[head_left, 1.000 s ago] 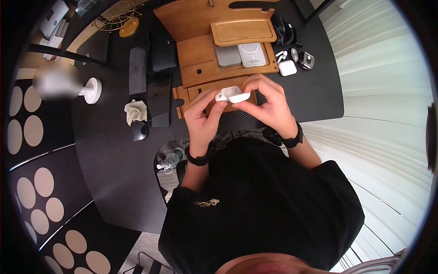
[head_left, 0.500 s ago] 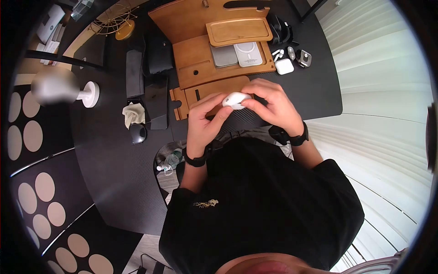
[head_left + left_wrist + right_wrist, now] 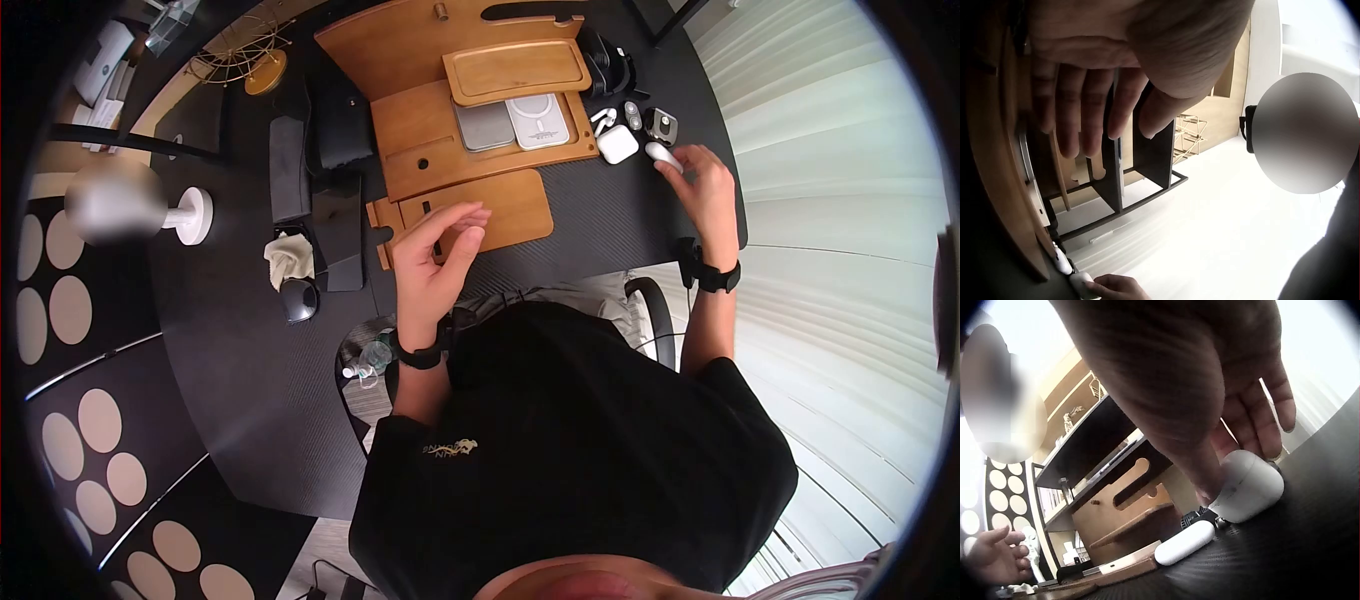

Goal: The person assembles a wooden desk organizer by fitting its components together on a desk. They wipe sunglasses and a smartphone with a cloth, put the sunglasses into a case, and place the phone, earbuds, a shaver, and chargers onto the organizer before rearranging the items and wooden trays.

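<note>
At the right of the desk, my right hand pinches a closed white earbud case between thumb and fingers. In the right wrist view this case is right at the dark desk surface. To its left lies a second white earbud case, with a pair of white earbuds behind it. My left hand hovers over a flat wooden panel, its fingers loosely bent and holding nothing. The left wrist view shows that palm with the fingers hanging loose.
A wooden desk organizer carries a grey slab, a white charging pad and a wooden tray. Grey earbuds and a square dark case sit back right. A mouse and cloth lie left.
The open earbud case was closed between both hands. My left hand let go of it, and my right hand carried it rightward to beside the other white case.
</note>
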A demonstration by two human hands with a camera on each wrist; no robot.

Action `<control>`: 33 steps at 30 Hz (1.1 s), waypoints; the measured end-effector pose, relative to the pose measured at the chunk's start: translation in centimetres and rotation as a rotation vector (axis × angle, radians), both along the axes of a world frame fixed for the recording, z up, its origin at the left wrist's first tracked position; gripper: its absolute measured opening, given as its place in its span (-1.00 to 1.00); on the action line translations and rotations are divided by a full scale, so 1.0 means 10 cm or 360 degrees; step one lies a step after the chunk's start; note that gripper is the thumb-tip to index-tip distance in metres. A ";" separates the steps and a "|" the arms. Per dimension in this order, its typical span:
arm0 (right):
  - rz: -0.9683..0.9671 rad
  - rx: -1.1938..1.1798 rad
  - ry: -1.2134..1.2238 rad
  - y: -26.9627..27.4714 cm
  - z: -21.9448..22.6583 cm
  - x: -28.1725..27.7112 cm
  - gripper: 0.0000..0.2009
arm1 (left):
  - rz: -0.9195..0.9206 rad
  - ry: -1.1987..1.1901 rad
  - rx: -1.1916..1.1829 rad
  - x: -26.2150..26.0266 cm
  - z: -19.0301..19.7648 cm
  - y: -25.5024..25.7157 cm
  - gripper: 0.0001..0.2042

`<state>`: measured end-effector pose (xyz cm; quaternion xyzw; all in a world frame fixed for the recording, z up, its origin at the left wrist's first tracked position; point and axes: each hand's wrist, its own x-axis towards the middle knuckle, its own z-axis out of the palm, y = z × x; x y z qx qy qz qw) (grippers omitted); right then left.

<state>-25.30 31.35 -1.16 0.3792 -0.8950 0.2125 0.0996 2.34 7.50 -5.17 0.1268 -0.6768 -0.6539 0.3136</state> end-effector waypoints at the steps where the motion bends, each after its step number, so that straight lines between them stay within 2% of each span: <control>1: -0.0001 0.0000 0.0000 -0.01 0.00 0.00 -0.73 | 0.0005 -0.0009 0.0030 0.00 0.01 0.01 -0.76; 6: 0.0141 0.0099 -0.0009 -0.09 -0.02 -0.04 -0.69 | 0.0041 -0.0026 -0.0049 0.04 -0.01 -0.02 -0.78; 10: 0.0233 0.0261 -0.0034 -0.28 0.14 -0.14 -0.71 | 0.0205 -0.0097 -0.0187 0.17 -0.01 -0.07 -0.80; 12: 0.0230 0.0104 -0.0462 -0.51 0.34 -0.14 -0.72 | 0.0268 -0.0131 -0.0257 0.26 0.00 -0.11 -0.80; 13: 0.0375 -0.0114 -0.0686 -0.58 0.21 -0.31 -0.71 | 0.0350 -0.0165 -0.0252 0.31 0.01 -0.12 -0.81; 17: 0.0408 -0.0160 -0.0550 -1.08 0.08 -0.56 -0.67 | 0.0563 -0.0199 -0.0321 0.43 -0.01 -0.18 -0.85; 18: 0.0354 -0.0147 -0.0532 -1.20 -0.06 -0.68 -0.64 | 0.0626 -0.0203 -0.0360 0.46 -0.01 -0.18 -0.86; 20: 0.0316 -0.0135 -0.0507 -1.34 -0.06 -0.69 -0.60 | 0.0687 -0.0194 -0.0427 0.49 0.04 -0.17 -0.87; 22: 0.0377 -0.0183 -0.1330 -1.43 0.00 -0.70 -0.57 | 0.0715 -0.0198 -0.0423 0.53 0.03 -0.17 -0.87; 23: 0.0396 -0.0227 -0.1488 -1.44 -0.02 -0.71 -0.64 | 0.0727 -0.0198 -0.0421 0.54 0.01 -0.18 -0.87; 24: 0.0405 -0.0221 -0.1485 -1.43 -0.05 -0.73 -0.64 | 0.0738 -0.0191 -0.0439 0.56 -0.02 -0.19 -0.87; 27: 0.0427 -0.0504 -0.1965 -1.34 -0.13 -0.74 -0.79 | 0.0720 -0.0234 -0.0460 0.61 -0.05 -0.23 -0.87; 28: 0.0423 -0.0504 -0.1964 -1.27 -0.13 -0.69 -0.79 | 0.0689 -0.0274 -0.0468 0.61 -0.06 -0.24 -0.86; 30: 0.0510 -0.0603 -0.2250 -1.12 -0.11 -0.59 -0.79 | 0.0683 -0.0260 -0.0453 0.59 -0.03 -0.24 -0.86; 33: 0.0459 -0.0569 -0.2251 -0.91 -0.07 -0.20 -0.73 | 0.0763 -0.0207 -0.0473 0.54 -0.02 -0.26 -0.88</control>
